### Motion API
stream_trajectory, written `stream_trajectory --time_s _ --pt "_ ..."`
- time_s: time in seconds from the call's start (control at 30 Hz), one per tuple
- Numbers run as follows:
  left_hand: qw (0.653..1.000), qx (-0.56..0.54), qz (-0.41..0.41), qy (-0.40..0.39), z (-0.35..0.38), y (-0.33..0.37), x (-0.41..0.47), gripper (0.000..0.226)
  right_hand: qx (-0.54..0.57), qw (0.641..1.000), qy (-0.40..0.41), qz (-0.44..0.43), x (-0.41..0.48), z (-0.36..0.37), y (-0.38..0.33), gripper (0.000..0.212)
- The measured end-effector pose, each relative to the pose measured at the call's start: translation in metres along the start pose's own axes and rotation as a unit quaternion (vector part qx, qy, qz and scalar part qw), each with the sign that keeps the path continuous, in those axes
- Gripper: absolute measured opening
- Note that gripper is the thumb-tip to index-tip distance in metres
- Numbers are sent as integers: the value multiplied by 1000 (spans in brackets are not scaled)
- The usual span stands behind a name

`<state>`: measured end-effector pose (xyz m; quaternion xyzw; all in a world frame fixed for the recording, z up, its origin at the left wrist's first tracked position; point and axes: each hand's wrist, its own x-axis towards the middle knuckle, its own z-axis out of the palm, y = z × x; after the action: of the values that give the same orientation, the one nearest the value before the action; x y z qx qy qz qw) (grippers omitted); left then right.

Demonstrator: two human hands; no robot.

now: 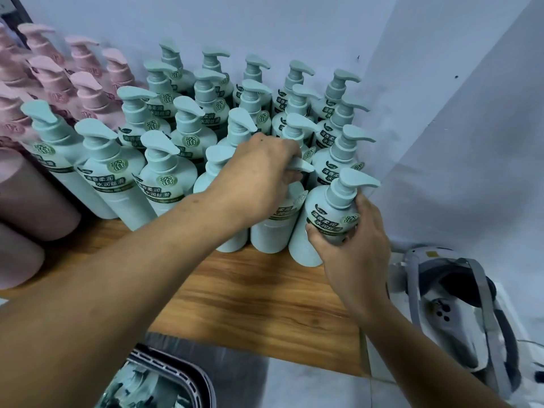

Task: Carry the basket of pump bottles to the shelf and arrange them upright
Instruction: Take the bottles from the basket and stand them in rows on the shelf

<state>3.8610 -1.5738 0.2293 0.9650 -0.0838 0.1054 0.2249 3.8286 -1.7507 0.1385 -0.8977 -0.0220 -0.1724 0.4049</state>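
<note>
Several pale green pump bottles point(164, 178) with green labels stand upright in rows on the wooden shelf point(250, 295). My left hand point(259, 172) reaches over the front row and grips the pump head of a green bottle point(275, 228) near the right end. My right hand point(353, 240) holds the body of the front right green bottle point(329, 213), which stands at the shelf's right end against the wall. A dark slotted basket point(164, 378) with more green bottles in it sits below the shelf's front edge.
Pink pump bottles point(85, 92) stand in rows at the left, with two large pink ones point(32, 195) nearest. A pale wall point(441, 142) closes the back and right side. A grey and white device with straps point(459, 304) lies to the right of the shelf.
</note>
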Motion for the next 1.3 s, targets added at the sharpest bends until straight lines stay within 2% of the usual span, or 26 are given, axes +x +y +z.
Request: stream_trajectory --time_s 0.13,0.33,0.9,0.97,1.03,1.13,1.2,1.3 --pt "999 -47 14 -22 -4 -5 0 22 -6 1000 3 -5 0 -1 3 82" --pt "995 -59 25 -76 -8 -7 9 26 -11 1000 4 1 4 1 0 84" --pt "997 -58 37 -17 6 -11 -2 31 -4 1000 5 3 1 3 5 87" --pt "995 -73 55 30 5 -9 -14 36 82 994 -18 69 -4 -2 8 94" --pt "985 -84 88 125 3 -6 -34 33 122 981 -30 147 -22 -7 11 100" --pt "961 -95 122 229 6 -15 -78 22 89 984 -22 150 -71 -4 -1 70" --pt "957 -82 105 257 12 -35 -115 20 127 975 -86 164 -110 13 -20 56" --pt "964 -91 15 249 28 -71 -178 19 93 930 -306 180 -162 44 -43 48"
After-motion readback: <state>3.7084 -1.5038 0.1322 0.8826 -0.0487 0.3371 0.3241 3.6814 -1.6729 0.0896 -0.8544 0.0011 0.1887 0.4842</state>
